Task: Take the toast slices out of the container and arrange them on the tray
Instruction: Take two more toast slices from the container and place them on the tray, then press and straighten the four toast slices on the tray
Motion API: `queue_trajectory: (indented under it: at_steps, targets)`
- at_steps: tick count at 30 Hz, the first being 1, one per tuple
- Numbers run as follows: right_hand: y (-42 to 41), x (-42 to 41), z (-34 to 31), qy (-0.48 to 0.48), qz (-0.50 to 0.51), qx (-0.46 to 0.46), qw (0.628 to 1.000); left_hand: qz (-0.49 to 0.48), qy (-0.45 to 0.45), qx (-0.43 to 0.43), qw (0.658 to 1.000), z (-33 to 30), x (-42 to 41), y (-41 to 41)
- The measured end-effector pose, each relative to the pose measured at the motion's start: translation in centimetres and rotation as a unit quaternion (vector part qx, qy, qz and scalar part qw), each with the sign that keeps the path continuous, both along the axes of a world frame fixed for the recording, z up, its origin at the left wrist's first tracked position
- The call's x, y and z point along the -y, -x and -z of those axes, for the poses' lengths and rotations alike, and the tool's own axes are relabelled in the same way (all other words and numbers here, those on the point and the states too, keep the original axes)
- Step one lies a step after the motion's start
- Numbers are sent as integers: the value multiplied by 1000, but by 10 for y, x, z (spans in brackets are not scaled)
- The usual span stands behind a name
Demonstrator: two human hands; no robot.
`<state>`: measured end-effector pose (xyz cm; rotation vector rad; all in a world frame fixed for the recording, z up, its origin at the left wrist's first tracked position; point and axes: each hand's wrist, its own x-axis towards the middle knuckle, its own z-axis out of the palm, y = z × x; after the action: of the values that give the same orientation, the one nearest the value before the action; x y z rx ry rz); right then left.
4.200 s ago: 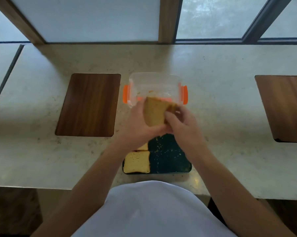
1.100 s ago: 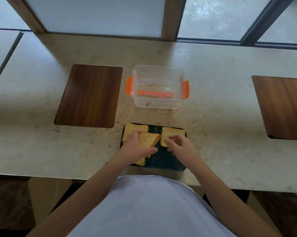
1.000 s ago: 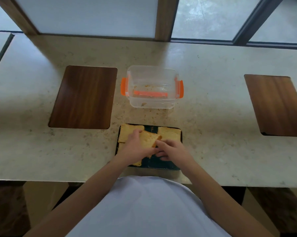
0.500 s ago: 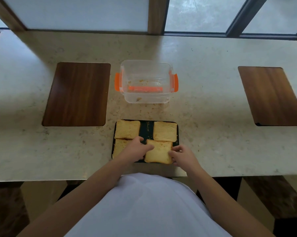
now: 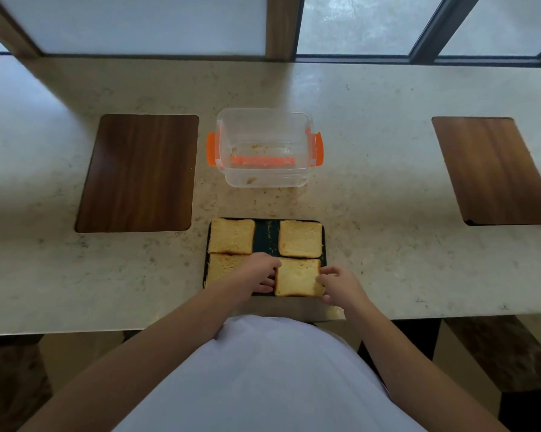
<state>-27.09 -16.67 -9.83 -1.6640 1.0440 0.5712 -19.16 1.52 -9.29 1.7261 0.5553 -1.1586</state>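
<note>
Slice near-left [image 5: 221,265] half-hidden under left hand [image 5: 254,276]; right hand [image 5: 340,285] touches near-right slice [image 5: 297,277]; grips unclear.

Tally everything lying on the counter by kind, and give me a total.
Toast slices: 4
Tray: 1
Container: 1
Wooden boards: 2
Total: 8

I see a pale stone counter [image 5: 387,182], left wooden panel [image 5: 138,173], right wooden panel [image 5: 493,169], and daylit windows [image 5: 356,23] behind.
</note>
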Motion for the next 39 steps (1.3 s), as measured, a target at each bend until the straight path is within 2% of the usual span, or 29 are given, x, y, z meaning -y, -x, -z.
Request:
queue_trajectory:
  at_steps: [12,19,22,31,33,34,37,39]
  targets:
    - [4,-6,1,80,-76,50,993,-70,24,-11,997,3,4,1]
    - [7,-14,5,167,-183,66,967,-41,8,4,999,2,2,6]
    - [7,-18,8,167,-215,59,960,-14,11,5,1000,-2,4,8]
    - [6,-13,7,167,-229,52,958,42,54,14,998,-12,7,11]
    - [4,-10,7,167,-220,56,959,26,44,57,997,-13,-2,8]
    - [3,-8,7,167,-211,59,961,24,26,109,993,-12,-10,4]
    - [-6,-1,5,168,-166,67,969,-9,-97,276,956,-12,-49,-9]
    - [-13,3,6,161,-140,69,975,-68,-142,317,935,-9,-77,-15]
